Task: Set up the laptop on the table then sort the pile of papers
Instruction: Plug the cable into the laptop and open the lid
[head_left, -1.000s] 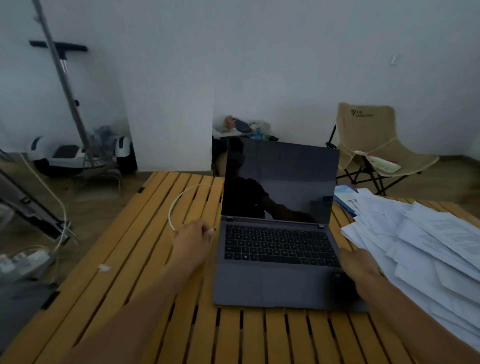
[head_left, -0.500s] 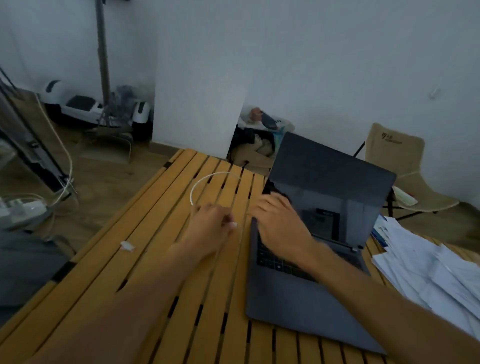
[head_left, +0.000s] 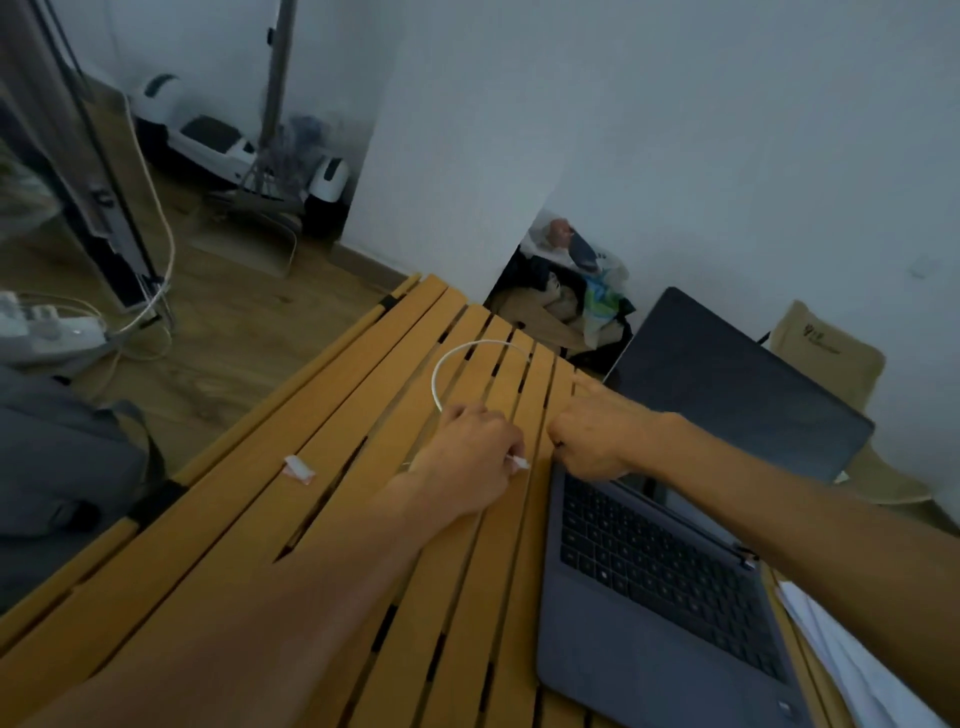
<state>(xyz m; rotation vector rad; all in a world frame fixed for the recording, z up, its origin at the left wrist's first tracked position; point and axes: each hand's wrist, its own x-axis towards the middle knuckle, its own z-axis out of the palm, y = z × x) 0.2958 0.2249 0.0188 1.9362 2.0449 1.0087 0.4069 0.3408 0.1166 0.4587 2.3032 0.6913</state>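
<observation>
Left hand pinches white cable near plug end, plug tip pointing at laptop. Right hand curled into fist at laptop's left rear corner; contents cannot be told. Laptop open on slatted table. Papers at right edge.

The dark print on the folding chair backrest is too blurred to read.

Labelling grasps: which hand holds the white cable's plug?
The left hand, closed on the white cable, plug tip poking out beside the laptop. The right hand is fisted at the laptop's corner.
</observation>
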